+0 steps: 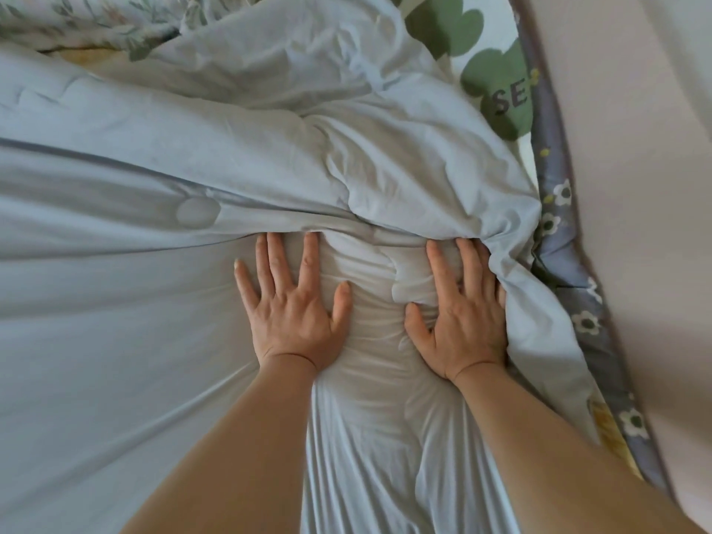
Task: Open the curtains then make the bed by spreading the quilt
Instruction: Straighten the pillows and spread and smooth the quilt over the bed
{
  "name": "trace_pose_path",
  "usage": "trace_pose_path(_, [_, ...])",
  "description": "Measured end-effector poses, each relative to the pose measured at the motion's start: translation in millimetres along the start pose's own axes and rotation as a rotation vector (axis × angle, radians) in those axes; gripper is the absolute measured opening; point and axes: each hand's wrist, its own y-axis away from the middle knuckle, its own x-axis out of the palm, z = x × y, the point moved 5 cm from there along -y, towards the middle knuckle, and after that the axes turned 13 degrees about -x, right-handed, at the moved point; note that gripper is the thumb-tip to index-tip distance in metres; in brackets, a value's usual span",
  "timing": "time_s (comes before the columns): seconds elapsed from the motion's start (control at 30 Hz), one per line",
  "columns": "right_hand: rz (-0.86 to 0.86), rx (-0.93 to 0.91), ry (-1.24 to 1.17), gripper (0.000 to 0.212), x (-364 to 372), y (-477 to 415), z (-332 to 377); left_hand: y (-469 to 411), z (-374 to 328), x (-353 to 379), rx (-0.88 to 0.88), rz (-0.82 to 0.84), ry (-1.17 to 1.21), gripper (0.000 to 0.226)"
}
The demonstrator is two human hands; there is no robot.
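1. Fingers [314, 260] splayed flat, gripping nothing; our left hand [294, 306] and right hand [464, 314] press the pale blue soft quilt [154, 179], bunched near the lavender wall [635, 186].
2. We judge: sweep outward over the ridge.

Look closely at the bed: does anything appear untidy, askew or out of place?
Yes. The pale blue quilt is bunched into deep folds just beyond the left hand and right hand, both pressed flat on it. Its right edge is rucked, exposing the flowered sheet.
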Motion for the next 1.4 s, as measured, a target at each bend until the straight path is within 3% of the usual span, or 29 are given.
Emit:
trace_pose_path(0.57, [0.03,-0.01,0.043,0.076,-10.2,-4.8,5.2,-9.0,-0.8,-2.3,-0.036,-0.021,0.021,0.074])
trace_pose_path(0.73, [-0.335,-0.046,-0.209,0.036,-38.1,-74.7,28.5,-14.4,0.7,-2.3,-0.047,-0.026,0.029,0.075])
trace_pose_path(0.87, [-0.396,-0.104,-0.268,0.032,-46.8,-168.7,47.9,-28.2,0.5,-4.1,-0.049,-0.076,0.045,0.073])
trace_pose_path(0.97, [-0.14,-0.014,-0.217,0.043,-39.1,-223.7,45.5,-43.5,-0.3,-5.4,-0.069,-0.113,0.084,0.069])
trace_pose_path(1.07, [0.129,0.121,-0.245,0.08,-24.2,-257.9,34.5,-54.9,-0.6,-6.4,-0.091,-0.131,0.116,0.063])
trace_pose_path(1.17, [0.16,0.233,-0.372,0.105,-20.9,-275.5,25.8,-59.0,-1.0,-7.8,-0.085,-0.154,0.127,0.06])
trace_pose_path(1.2, [0.161,0.259,-0.387,0.097,-20.2,-277.5,24.9,-59.4,-1.4,-7.8,-0.083,-0.157,0.13,0.059])
trace_pose_path(1.27, [0.142,0.223,-0.378,0.062,-21.7,-278.6,31.7,-60.4,-2.0,-7.7,-0.08,-0.155,0.131,0.059])
trace_pose_path(1.33, [-0.009,0.213,-0.423,0.04,-35.5,-281.4,29.5,-61.1,-2.7,-8.0,-0.079,-0.157,0.135,0.06])
trace_pose_path(1.4, [-0.225,0.303,-0.511,0.036,-60.7,-290.3,3.1,-61.1,-1.7,-7.9,-0.08,-0.155,0.134,0.061])
